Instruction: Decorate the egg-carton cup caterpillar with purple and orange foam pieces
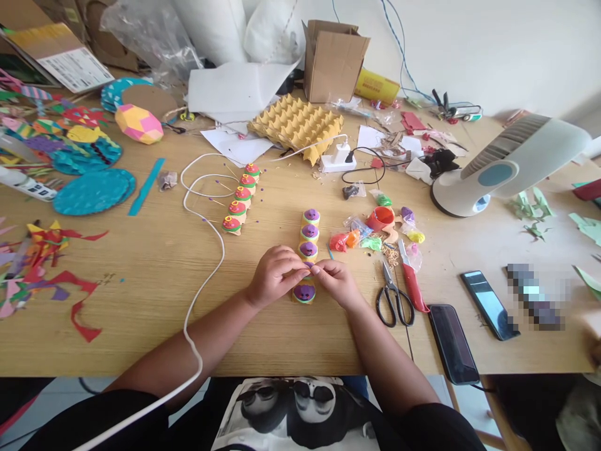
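Lying just right of the purple-and-yellow caterpillar (310, 233), small plastic bags (351, 238) hold coloured clay lumps; well behind it, the open cardboard box (331, 62) does not show its inside. The left hand (275, 277) and right hand (337, 283) meet over the caterpillar's near end, fingertips pressed together, pinching, as it seems, a small purple part of it; the last segment lies just below the fingertips.

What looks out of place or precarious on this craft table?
A black phone lies with its near end overhanging the table's front edge, right of the scissors. A white cable trails off the edge over the left arm.
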Available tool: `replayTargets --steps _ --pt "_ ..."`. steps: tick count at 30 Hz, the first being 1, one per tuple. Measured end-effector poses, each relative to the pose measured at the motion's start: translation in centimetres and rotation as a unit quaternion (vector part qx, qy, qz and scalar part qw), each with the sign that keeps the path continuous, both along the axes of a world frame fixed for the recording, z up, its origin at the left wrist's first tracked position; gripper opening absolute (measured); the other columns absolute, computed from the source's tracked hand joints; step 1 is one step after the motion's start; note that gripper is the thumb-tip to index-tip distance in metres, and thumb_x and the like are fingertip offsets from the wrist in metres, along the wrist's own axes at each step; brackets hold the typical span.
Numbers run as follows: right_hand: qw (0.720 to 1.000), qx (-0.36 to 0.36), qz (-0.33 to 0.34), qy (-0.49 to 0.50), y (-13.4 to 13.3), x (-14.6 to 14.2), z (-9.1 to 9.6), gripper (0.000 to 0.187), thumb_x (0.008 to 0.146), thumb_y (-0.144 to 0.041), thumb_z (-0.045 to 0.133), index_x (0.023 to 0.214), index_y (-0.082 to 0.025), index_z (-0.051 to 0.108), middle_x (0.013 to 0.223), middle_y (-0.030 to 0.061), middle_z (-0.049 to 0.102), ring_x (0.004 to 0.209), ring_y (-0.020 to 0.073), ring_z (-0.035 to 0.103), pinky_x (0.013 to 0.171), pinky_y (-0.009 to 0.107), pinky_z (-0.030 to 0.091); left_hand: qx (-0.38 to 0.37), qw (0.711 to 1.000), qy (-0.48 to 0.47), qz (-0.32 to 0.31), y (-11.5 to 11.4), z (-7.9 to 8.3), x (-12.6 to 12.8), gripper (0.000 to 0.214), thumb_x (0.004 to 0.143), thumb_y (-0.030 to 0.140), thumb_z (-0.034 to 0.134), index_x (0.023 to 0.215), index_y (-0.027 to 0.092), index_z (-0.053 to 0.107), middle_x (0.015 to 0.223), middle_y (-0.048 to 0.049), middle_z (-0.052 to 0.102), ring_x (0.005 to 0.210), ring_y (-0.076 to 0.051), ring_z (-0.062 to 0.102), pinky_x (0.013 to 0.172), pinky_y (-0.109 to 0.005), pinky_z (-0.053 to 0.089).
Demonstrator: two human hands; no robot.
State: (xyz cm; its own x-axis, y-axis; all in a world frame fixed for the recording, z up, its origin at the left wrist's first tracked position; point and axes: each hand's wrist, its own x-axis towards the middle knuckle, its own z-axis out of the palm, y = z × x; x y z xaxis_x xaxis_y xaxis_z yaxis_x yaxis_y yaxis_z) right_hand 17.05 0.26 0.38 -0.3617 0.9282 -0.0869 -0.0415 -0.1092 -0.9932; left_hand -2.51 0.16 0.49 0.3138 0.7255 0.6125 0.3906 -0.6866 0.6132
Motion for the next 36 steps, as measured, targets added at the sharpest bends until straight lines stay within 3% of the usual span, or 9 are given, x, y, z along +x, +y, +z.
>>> replayTargets --steps 9,18,21,25,27,32,36 --pt "0.995 -0.067 -0.001 0.078 0.01 -0.06 -0.05 0.029 0.073 -0.046 0.082 0.087 -0.021 0.075 0.082 0.0019 0.074 0.074 0.0139 0.066 0.073 0.026 0.051 0.013 1.0 -0.01 0.0 0.16 -0.22 0.12 0.014 0.086 0.017 0.071 0.098 0.023 0.071 0.087 -0.0021 0.072 0.084 -0.016 0.062 0.081 -0.034 0.05" --pt "0.993 -0.08 -0.025 0.088 -0.19 -0.45 0.01 0.029 0.068 -0.043 0.085 0.08 -0.019 0.074 0.074 0.0013 0.072 0.071 0.0138 0.064 0.069 0.026 0.051 0.008 1.0 -0.014 -0.008 0.1 -0.3 0.16 0.021 0.086 0.017 0.07 0.105 0.024 0.07 0.091 -0.0028 0.072 0.087 -0.016 0.064 0.082 -0.034 0.051" --pt "0.991 -0.079 -0.036 0.105 -0.12 -0.17 0.03 0.029 0.072 -0.045 0.083 0.078 -0.019 0.07 0.067 -0.001 0.066 0.063 0.0105 0.056 0.061 0.023 0.045 -0.003 0.999 -0.036 0.003 -0.04 0.03 0.19 0.022 0.085 0.016 0.07 0.106 0.022 0.069 0.092 -0.0038 0.072 0.088 -0.017 0.064 0.084 -0.034 0.052" --pt "0.99 -0.079 -0.071 0.089 0.06 0.37 -0.32 0.043 0.079 -0.054 0.074 0.061 -0.017 0.06 0.048 -0.0065 0.04 0.046 0.0057 0.029 0.046 0.022 0.022 -0.014 0.998 -0.05 0.035 -0.14 0.39 0.11 0.021 0.089 0.016 0.064 0.108 0.021 0.069 0.092 -0.0046 0.072 0.089 -0.017 0.065 0.085 -0.035 0.052" --pt "0.991 -0.073 -0.084 0.075 0.17 0.48 -0.42 0.047 0.081 -0.057 0.07 0.059 -0.016 0.06 0.046 -0.007 0.035 0.046 0.0057 0.025 0.046 0.024 0.017 -0.011 0.997 -0.055 0.051 -0.15 0.46 0.09 0.019 0.089 0.015 0.063 0.107 0.021 0.069 0.093 -0.0048 0.072 0.088 -0.017 0.064 0.084 -0.035 0.052" --pt "0.989 -0.079 -0.106 0.067 0.28 0.34 -0.05 0.038 0.071 -0.053 0.081 0.082 -0.019 0.069 0.052 -0.0078 0.041 0.047 0.0064 0.027 0.045 0.023 0.021 -0.011 0.997 -0.062 0.052 -0.15 0.51 0.07 0.02 0.089 0.013 0.063 0.107 0.021 0.068 0.094 -0.0045 0.072 0.089 -0.017 0.064 0.085 -0.035 0.051" --pt "0.994 -0.063 -0.075 0.038 0.08 0.28 0.3 0.044 0.075 -0.061 0.074 0.069 -0.018 0.069 0.049 -0.0056 0.04 0.047 0.0077 0.031 0.047 0.023 0.026 -0.022 0.999 -0.039 0.019 -0.02 0.34 0.04 0.024 0.087 0.017 0.068 0.111 0.021 0.067 0.098 -0.0057 0.072 0.093 -0.018 0.063 0.087 -0.037 0.051"
